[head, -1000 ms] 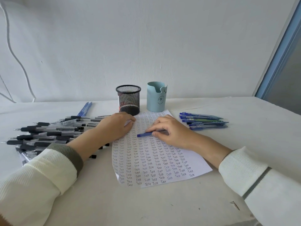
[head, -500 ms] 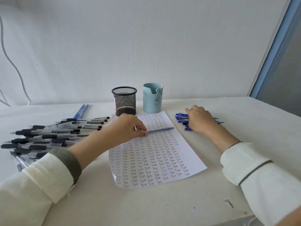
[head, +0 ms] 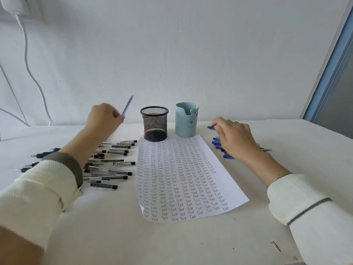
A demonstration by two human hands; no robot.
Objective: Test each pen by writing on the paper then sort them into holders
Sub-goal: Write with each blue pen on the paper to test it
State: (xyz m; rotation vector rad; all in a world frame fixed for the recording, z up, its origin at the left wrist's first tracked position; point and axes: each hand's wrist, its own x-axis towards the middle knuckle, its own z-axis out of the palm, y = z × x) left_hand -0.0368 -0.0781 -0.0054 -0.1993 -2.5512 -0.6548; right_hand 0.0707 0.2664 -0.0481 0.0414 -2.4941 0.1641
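One slim pen (head: 127, 105) is pinched by left hand (head: 104, 119), second pen (head: 210, 127) by right hand (head: 236, 137).

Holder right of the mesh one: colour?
Light blue holder, small drawn face on front; head view.

A single wide-angle view comes from a camera worn on the person's head. It faces forward and down across the table (head: 191, 245) toward the wall (head: 191, 54) behind it. The paper (head: 191, 178) sits near frame centre, at close range. The left hand (head: 104, 119) and right hand (head: 235, 136) enter from the lower corners, with the sleeves nearest the lens.
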